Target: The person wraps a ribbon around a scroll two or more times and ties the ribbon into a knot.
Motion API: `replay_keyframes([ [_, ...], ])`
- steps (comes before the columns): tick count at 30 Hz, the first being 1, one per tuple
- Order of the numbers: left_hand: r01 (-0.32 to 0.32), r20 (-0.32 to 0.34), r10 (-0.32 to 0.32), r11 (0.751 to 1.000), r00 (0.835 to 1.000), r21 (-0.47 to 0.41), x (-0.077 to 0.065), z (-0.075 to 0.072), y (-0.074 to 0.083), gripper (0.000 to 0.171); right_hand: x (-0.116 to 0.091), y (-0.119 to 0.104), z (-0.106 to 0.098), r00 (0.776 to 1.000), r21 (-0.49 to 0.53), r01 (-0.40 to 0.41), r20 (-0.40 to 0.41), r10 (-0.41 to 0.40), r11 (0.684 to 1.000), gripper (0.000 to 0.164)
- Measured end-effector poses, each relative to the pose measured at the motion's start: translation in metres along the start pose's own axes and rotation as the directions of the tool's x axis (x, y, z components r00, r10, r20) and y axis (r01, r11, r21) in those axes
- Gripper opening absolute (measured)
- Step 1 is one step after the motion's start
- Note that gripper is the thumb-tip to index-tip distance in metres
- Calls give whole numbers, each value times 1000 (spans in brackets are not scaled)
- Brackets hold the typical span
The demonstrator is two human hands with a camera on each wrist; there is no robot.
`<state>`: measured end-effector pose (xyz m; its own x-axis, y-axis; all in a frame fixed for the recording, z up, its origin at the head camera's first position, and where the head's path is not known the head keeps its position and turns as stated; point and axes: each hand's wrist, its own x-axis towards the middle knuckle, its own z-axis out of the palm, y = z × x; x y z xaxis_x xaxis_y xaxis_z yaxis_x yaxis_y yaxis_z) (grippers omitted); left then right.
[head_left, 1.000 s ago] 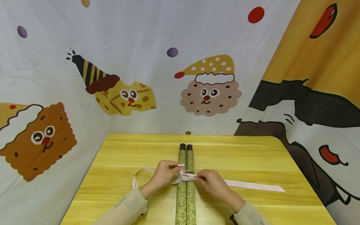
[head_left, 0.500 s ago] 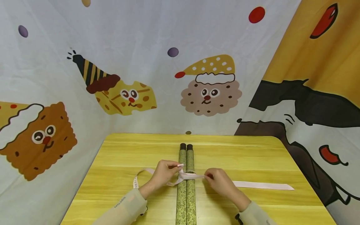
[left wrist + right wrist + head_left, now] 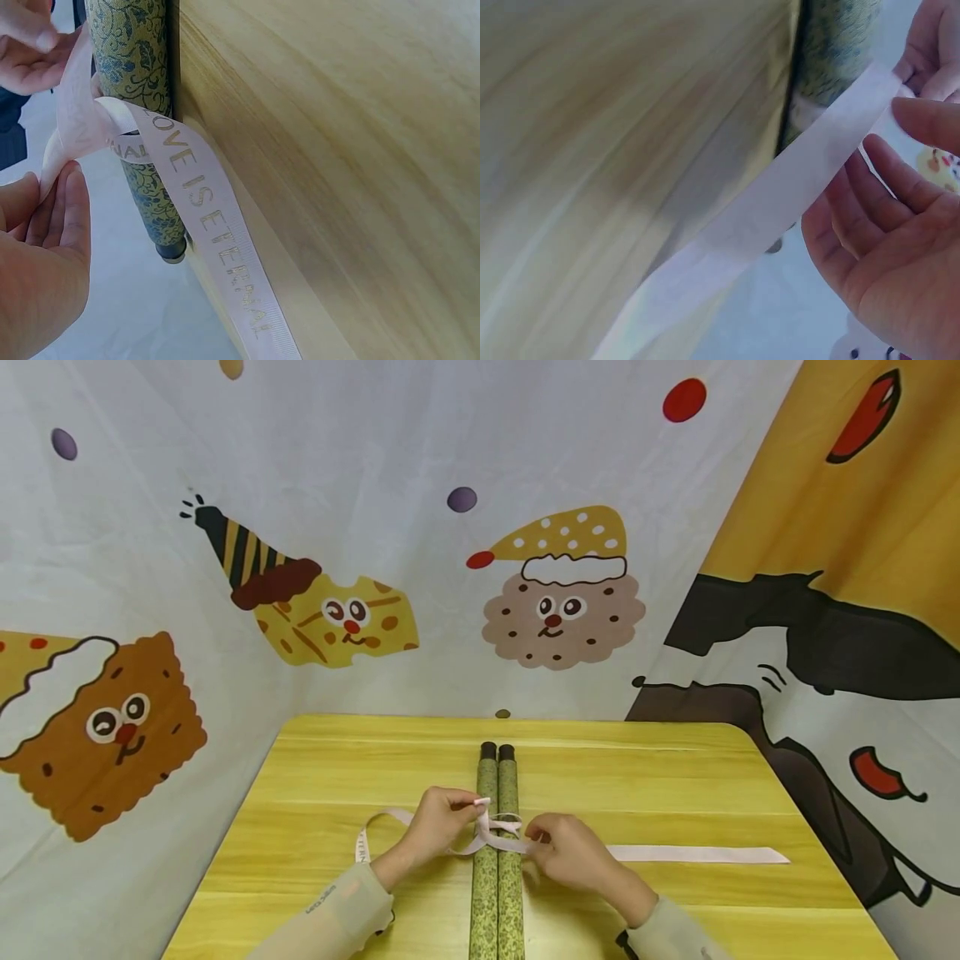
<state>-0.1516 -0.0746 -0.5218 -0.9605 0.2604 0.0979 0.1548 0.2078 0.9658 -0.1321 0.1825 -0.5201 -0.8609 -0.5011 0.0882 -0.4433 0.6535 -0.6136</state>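
A pale pink ribbon (image 3: 199,176) with gold lettering is looped across two green-patterned scroll-like rolls (image 3: 486,893) lying side by side. My left hand (image 3: 435,822) pinches a fold of it between thumb and fingers above the left roll, as the left wrist view shows. On the right side, my right hand (image 3: 573,860) is close to the rolls. In the right wrist view its thumb (image 3: 934,124) and index finger stand apart, and its fingertips are at the edge of a plain stretch of ribbon (image 3: 772,199).
The rolls have dark end caps (image 3: 488,750) and lie on a yellow wood-grain table (image 3: 652,777). One ribbon tail (image 3: 705,854) stretches flat to the right; a lettered loop (image 3: 363,835) curves at the left. A curtain with cartoon prints (image 3: 420,443) hangs behind.
My right hand pulled a ribbon end out to the right, then came back toward the rolls and let that end go. The right tail slid rightward. My left hand stays put, still pinching.
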Motion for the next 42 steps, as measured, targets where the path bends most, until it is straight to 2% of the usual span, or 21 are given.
replay_keyframes([
  [5, -6, -4, 6, 1000, 1000, 11, -1, 0, 0, 13, 8, -14, 12, 999, -68, 46, -4, -47, 997, 11],
  [8, -15, -3, 15, 1000, 1000, 9, -1, 0, 0, 13, 12, -18, 19, 995, -129, 92, -14, -95, 987, 8],
  [11, -25, -3, 25, 1000, 1000, -5, -1, 1, -1, 13, 13, -19, 23, 988, -193, 140, -42, -150, 971, 5],
  [15, -19, -1, 19, 1000, 1000, -15, -1, 1, -1, 13, 13, -17, 23, 980, -218, 153, -90, -176, 964, 2],
  [24, 19, 4, -19, 1000, 1000, -9, -4, 0, 1, 16, 11, -6, 17, 984, -122, 72, -156, -91, 990, 12],
  [30, 25, 0, -25, 1000, 1000, -12, -6, 0, 1, 16, 10, -2, 15, 979, -25, -21, -203, 15, 999, 15],
  [38, 7, -3, -7, 1000, 1000, -11, -6, 1, -1, 16, 12, -1, 17, 974, 96, -78, -207, 96, 992, 20],
  [42, -8, -3, 8, 1000, 1000, -29, -7, 2, -2, 16, 14, -2, 18, 966, 223, -130, -193, 175, 966, 22],
])
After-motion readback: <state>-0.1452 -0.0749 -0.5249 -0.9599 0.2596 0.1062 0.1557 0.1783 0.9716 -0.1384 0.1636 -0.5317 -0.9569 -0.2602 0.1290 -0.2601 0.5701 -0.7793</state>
